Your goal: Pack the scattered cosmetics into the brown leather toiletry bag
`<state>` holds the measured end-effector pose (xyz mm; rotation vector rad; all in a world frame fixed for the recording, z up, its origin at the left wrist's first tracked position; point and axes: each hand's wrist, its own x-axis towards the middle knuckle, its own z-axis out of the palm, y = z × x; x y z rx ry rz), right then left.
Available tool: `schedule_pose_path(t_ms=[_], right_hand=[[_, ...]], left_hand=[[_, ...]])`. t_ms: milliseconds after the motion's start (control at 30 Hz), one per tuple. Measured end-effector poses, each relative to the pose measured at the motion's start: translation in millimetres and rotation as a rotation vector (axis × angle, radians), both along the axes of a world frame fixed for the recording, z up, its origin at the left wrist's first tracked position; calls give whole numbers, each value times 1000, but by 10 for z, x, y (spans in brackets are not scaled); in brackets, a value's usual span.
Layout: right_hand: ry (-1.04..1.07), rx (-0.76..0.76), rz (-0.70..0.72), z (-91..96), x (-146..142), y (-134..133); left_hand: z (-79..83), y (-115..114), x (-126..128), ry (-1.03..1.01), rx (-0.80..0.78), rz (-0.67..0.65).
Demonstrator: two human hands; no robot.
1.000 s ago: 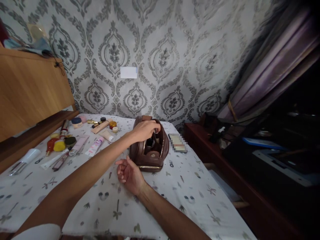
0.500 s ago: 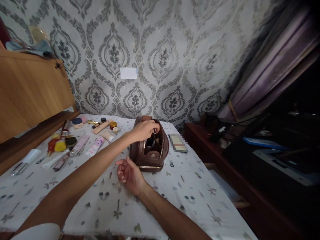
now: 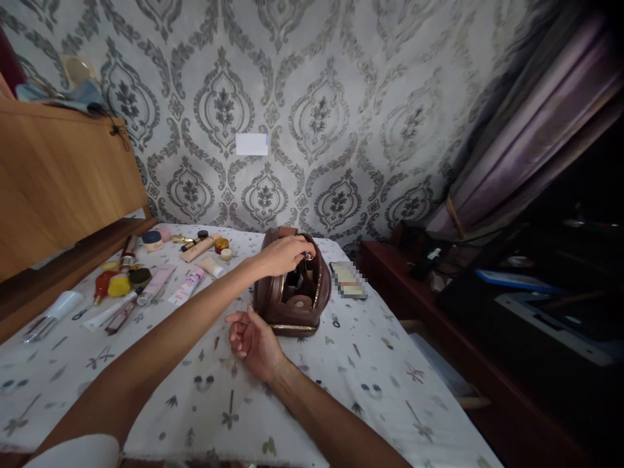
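Note:
A brown leather toiletry bag stands unzipped on the cloth-covered table, its mouth gaping and a few dark items inside. My left hand reaches over its far side, fingers bent down and closed at a small shiny item in the opening; its kind does not show. In front of the bag, my right hand lies palm up on the cloth, fingers loosely curled and apart, with nothing in them. Left of the bag are a cream tube and a pink-and-white tube.
More cosmetics lie at the left: a pink tube, a yellow-lidded jar, a navy-lidded jar and a white-capped bottle. A phone-like object, blurred out, lies right of the bag. A wooden panel borders the table's left.
My left hand has shifted slightly to the right over the bag's opening, and the shiny item at its fingertips shows more. My right hand stays where it was.

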<state>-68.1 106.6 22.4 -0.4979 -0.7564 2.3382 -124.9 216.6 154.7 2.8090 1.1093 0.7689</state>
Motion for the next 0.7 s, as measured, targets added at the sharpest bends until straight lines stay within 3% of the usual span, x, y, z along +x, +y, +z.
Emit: schedule_pose_path(t_ms=[433, 567, 700], right_hand=[[-19, 11, 7, 12, 11, -2], [-21, 26, 13, -14, 11, 12], [-11, 38, 5, -24, 8, 19]], left_hand=[[-34, -19, -28, -50, -6, -13], [-85, -96, -94, -184, 55, -13], [-211, -316, -262, -361, 171, 41]])
